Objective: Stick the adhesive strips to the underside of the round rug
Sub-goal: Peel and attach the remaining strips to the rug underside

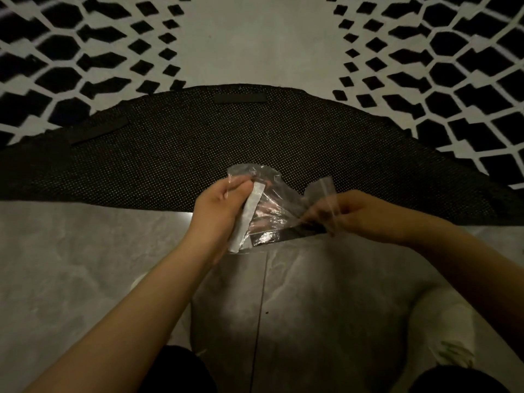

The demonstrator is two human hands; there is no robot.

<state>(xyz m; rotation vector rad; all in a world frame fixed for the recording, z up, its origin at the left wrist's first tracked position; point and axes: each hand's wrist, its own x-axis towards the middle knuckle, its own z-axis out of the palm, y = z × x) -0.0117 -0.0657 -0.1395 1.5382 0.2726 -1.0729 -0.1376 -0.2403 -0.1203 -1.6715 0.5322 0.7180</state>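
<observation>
The round rug's near edge is folded back, showing its dark dotted underside (175, 163). Two black adhesive strips are stuck on it, one (240, 98) at the top of the fold and one (99, 131) at the left. My left hand (221, 205) grips a clear plastic bag (269, 199) together with a white backing strip (246, 217). My right hand (360, 214) pinches a black adhesive strip (289, 234) that sticks out of the bag, along with the bag's clear edge.
The rug's patterned black-and-white top (453, 66) spreads beyond the fold. Grey marble floor tiles (71, 265) lie in front, with a tile seam running down the middle. My knees and a white slipper (450, 336) are at the bottom.
</observation>
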